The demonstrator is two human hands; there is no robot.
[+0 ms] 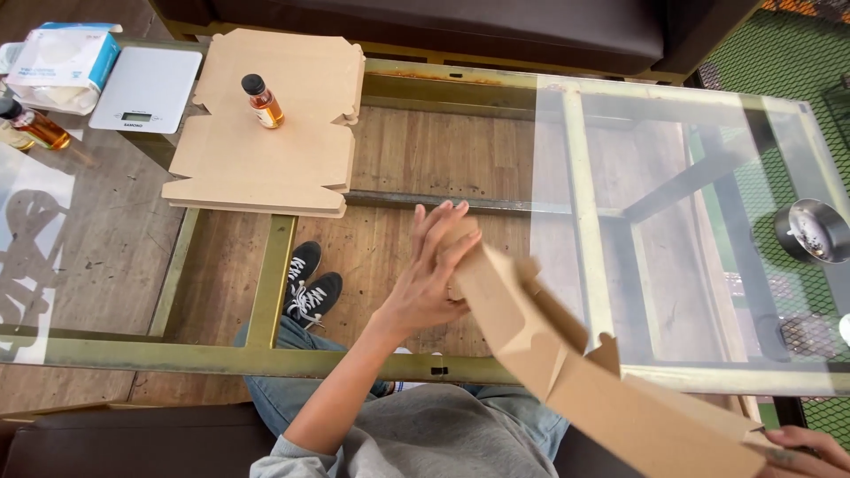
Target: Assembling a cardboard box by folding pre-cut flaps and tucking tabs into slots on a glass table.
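Observation:
My left hand (431,273) presses flat, fingers stretched, against the far end of a brown cardboard box blank (567,363) that slants from the middle of the view down to the lower right. My right hand (810,450) grips the near end of that blank at the bottom right corner; only part of this hand shows. The blank is partly folded, with flaps and notches standing up along its edge. It is held above a glass table top (673,159).
A stack of flat cardboard blanks (266,150) lies at the upper left with a small amber bottle (263,102) standing on it. A white kitchen scale (147,88), a tissue pack (62,62) and another bottle (31,124) sit further left. A metal bowl (813,232) is at the right.

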